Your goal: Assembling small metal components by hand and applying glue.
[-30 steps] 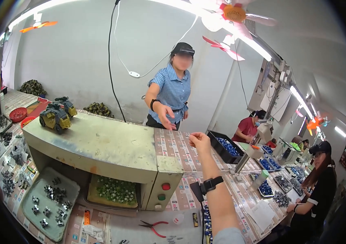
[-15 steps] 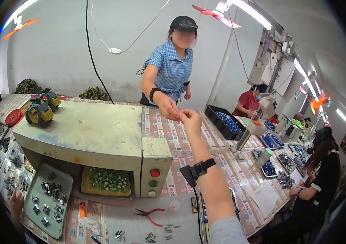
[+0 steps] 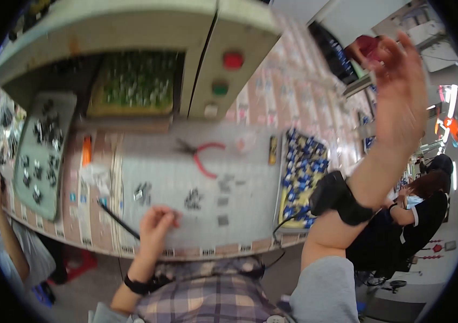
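Observation:
My left hand hovers over the near edge of the white work sheet, its fingers curled together; whether anything sits in them is hidden. Up at the right, my right hand is raised, blurred, its fingers apart and nothing visible in it. Closest to my left hand lie a small pile of dark metal pieces and a few shiny cylinders. Beyond them are red-handled pliers. A tray of blue and silver parts stands below my right forearm.
A cream machine with coloured buttons covers the far left, a tray of green and white parts in its opening. Left of it sits a pale green tray of chromed parts. People work on both sides. A dark cable crosses the table edge.
My view has tipped down toward the table. My right hand has come away from the fingers of the person opposite and swung right, opening. My left hand has come into view.

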The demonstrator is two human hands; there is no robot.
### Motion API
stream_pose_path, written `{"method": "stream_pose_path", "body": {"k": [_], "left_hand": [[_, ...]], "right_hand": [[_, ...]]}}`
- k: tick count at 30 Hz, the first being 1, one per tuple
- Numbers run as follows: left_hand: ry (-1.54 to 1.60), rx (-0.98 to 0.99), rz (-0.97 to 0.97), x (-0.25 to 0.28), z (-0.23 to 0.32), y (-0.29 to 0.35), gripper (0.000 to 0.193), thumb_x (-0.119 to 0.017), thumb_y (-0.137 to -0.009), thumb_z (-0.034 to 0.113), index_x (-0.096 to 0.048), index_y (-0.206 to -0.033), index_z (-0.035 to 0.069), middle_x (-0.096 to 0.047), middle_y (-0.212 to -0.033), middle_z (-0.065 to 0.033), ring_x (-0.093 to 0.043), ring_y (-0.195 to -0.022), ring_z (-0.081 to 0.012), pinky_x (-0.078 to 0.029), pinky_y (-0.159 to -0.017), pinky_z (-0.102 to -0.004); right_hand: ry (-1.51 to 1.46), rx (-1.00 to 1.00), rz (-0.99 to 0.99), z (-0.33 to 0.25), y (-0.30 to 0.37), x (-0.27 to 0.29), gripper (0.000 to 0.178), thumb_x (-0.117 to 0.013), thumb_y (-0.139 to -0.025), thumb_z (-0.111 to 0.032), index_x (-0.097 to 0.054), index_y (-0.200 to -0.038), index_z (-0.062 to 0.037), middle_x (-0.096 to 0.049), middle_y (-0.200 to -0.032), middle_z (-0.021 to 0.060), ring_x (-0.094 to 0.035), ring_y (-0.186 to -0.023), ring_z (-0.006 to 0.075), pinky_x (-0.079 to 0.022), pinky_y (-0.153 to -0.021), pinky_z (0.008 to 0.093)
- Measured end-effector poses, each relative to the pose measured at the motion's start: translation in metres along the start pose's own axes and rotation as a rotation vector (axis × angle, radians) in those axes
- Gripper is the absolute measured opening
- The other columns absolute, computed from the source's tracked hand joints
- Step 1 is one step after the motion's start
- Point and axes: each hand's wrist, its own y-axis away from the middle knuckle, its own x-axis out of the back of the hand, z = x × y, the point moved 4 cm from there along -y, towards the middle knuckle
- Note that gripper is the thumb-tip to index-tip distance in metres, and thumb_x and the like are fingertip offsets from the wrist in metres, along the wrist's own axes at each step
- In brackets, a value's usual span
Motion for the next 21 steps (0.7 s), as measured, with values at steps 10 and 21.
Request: {"method": "stream_pose_path", "body": {"k": [10,21], "left_hand": [[0.496,0.202,-0.174,-0.032,0.020,-0.014,0.014,-0.054,-0.085,0.009,-0.052,-0.098,0.004,-0.060,-0.094,-0.0136,-0.058,-0.073,-0.0126,-0.050,-0.065,-0.0246],[0.746,0.282,-0.218,-0.050,0.000,-0.001,0.018,-0.054,-0.086,0.012,-0.052,-0.103,0.005,-0.059,-0.093,-0.0081,-0.058,-0.078,-0.0114,-0.051,-0.069,-0.0230]], "right_hand": [[0.334,-0.666,0.176,0.198,0.236,0.026,0.047,-0.067,-0.074,-0.013,-0.048,-0.114,0.0003,-0.052,-0.104,0.0093,-0.049,-0.093,0.0149,-0.041,-0.079,0.0259],[0.362,-0.701,-0.003,0.243,0.223,0.005,0.036,-0.066,-0.075,-0.014,-0.053,-0.103,0.0035,-0.059,-0.088,0.0068,-0.054,-0.078,0.0129,-0.041,-0.073,0.0249]]}}
